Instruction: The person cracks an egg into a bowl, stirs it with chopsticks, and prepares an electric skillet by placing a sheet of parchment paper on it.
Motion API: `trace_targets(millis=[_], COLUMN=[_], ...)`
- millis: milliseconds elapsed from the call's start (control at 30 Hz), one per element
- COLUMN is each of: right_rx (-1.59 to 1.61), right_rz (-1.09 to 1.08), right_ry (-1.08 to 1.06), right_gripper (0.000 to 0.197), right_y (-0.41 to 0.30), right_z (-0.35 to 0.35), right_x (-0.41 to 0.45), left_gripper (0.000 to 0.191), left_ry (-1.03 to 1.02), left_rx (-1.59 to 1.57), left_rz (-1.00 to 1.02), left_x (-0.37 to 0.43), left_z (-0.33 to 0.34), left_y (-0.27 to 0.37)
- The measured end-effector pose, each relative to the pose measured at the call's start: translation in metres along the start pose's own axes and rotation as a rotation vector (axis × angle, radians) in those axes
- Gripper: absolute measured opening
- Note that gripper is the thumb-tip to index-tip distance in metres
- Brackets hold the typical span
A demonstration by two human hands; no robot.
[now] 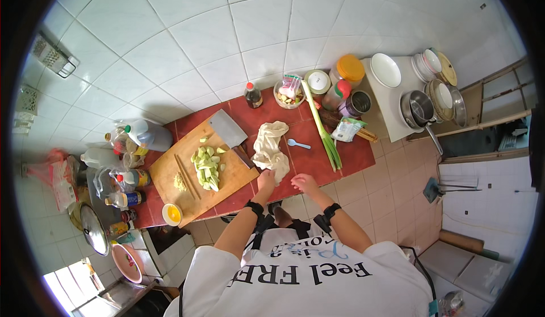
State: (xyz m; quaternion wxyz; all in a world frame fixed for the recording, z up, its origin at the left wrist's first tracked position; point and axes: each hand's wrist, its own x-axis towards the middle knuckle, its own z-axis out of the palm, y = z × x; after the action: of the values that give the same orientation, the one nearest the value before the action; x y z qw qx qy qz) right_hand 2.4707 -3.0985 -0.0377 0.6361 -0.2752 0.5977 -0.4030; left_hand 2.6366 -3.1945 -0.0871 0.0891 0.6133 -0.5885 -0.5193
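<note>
A crumpled cream cloth (pixel 270 142) lies on the red tiled counter (pixel 304 159) before me. My left hand (pixel 266 181) is at its near end; whether the fingers grip it is unclear. Just to the right of the cloth, my right hand (pixel 305 182) hovers with fingers loosely bent and nothing visible in them. Left of the cloth is a wooden cutting board (pixel 234 178). On it rest a cleaver (pixel 228 128), chopped pale-green vegetable pieces (pixel 206 168), a pair of chopsticks (pixel 187 176) and a small minced heap (pixel 179 182). A small blue fork (pixel 299 143) lies right of the cloth.
A small bowl (pixel 166 218) of yellow liquid stands by the board's near left corner. Several bottles (pixel 147 134) crowd the left end. A long green onion (pixel 319 123), jars (pixel 350 69) and a food packet (pixel 349 128) are at right. Beyond stands a saucepan (pixel 419 108).
</note>
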Motion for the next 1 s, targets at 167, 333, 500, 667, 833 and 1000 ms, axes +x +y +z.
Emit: trace_targets(millis=[167, 333, 500, 667, 833, 1000], right_rx=[-0.67, -0.496, -0.063, 0.061, 0.029, 0.033], right_rz=[-0.396, -0.072, -0.206, -0.302, -0.317, -0.421], right_ry=[0.719, 1.168, 0.674, 0.895, 0.905, 0.931], right_gripper=[0.025, 0.078, 0.072, 0.076, 0.068, 0.055], right_y=[-0.001, 0.003, -0.009, 0.005, 0.0, -0.004], right_z=[-0.069, -0.211, -0.242, -0.234, -0.214, -0.195], right_x=[0.027, 0.053, 0.067, 0.088, 0.087, 0.072], left_gripper=[0.031, 0.022, 0.024, 0.028, 0.052, 0.083], left_ry=[0.001, -0.057, -0.092, -0.055, -0.266, -0.283], left_rx=[0.126, 0.026, 0.018, -0.104, -0.415, -0.091], left_rz=[0.073, 0.01, 0.177, -0.097, -0.111, 0.012], left_x=[-0.016, -0.022, -0.055, -0.052, -0.056, -0.066], left_z=[-0.02, -0.018, -0.035, -0.036, -0.027, -0.055], left_y=[0.028, 0.041, 0.052, 0.059, 0.056, 0.073])
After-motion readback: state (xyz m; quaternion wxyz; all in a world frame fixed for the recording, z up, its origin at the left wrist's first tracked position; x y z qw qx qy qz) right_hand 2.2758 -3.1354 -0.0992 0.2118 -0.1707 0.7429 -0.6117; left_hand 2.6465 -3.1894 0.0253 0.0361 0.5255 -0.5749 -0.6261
